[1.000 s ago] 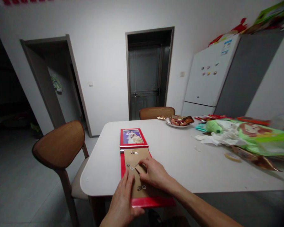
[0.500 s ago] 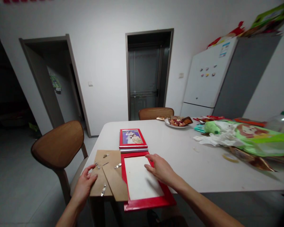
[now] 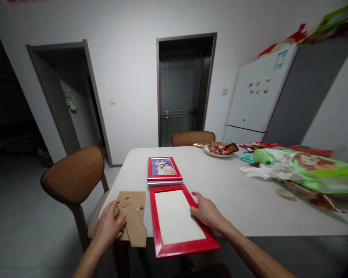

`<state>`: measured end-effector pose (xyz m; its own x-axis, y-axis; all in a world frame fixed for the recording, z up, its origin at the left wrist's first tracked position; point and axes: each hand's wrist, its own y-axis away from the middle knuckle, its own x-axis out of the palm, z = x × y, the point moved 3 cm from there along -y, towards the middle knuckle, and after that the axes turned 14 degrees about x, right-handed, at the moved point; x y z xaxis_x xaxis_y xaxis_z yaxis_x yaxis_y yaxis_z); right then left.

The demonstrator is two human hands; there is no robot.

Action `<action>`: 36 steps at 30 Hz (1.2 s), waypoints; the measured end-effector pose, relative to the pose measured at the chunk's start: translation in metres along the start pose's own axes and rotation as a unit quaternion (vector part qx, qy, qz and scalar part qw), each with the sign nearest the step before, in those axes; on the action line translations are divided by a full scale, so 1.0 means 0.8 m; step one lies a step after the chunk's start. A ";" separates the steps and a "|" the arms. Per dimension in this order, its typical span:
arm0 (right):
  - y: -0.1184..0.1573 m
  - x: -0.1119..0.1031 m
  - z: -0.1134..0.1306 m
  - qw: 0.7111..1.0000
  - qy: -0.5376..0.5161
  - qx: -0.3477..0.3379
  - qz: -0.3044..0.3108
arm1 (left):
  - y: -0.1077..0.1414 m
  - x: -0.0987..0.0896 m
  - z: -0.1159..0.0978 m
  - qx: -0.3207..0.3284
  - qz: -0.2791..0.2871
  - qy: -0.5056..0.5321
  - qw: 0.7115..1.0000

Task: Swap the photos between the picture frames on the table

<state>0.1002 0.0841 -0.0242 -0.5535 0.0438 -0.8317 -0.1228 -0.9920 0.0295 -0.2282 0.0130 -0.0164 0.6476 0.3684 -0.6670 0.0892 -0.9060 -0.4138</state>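
Note:
A red photo frame [image 3: 159, 241] lies at the table's near edge, its lower end jutting over, with a blank white sheet [image 3: 176, 216] inside its border. My right hand [image 3: 207, 210] grips the frame's right side, thumb on the border and fingers partly hidden. To the left is a brown backing board [image 3: 136, 218] with metal clips and a stand flap. My left hand [image 3: 110, 222] has its fingers curled on the board's left edge, covering some clips. Beyond the blank frame, another red frame [image 3: 164, 178] holding a photo rests on a further frame with a silvery edge [image 3: 165, 183].
A white table [image 3: 208, 173] carries a plate of snacks [image 3: 220, 154], a roll of tape [image 3: 285, 194], and a green bag [image 3: 316, 170] with crumpled tissues [image 3: 261, 172] at the right. One wooden chair [image 3: 75, 173] stands at the left, another chair [image 3: 193, 137] at the far side.
The backing board and red frame are now apart, with a strip of table between them. My left hand has moved onto the board. My right hand has shifted to the frame's right border.

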 end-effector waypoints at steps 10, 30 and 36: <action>0.034 -0.029 0.038 0.812 -0.532 0.106 0.214 | 0.033 0.096 -0.173 0.191 0.080 0.088 0.974; -0.013 -0.004 -0.032 0.997 -0.071 0.005 -0.027 | 0.042 0.039 -0.059 -0.012 -0.091 0.127 0.988; -0.008 0.003 -0.031 0.995 0.038 -0.033 -0.085 | 0.056 0.045 -0.057 0.032 -0.007 -0.044 0.998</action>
<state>0.1204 0.0877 -0.0400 -0.4653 0.2046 -0.8612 -0.1535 -0.9768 -0.1492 -0.1660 -0.0241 -0.0308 0.5777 0.4003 -0.7113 0.0470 -0.8863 -0.4606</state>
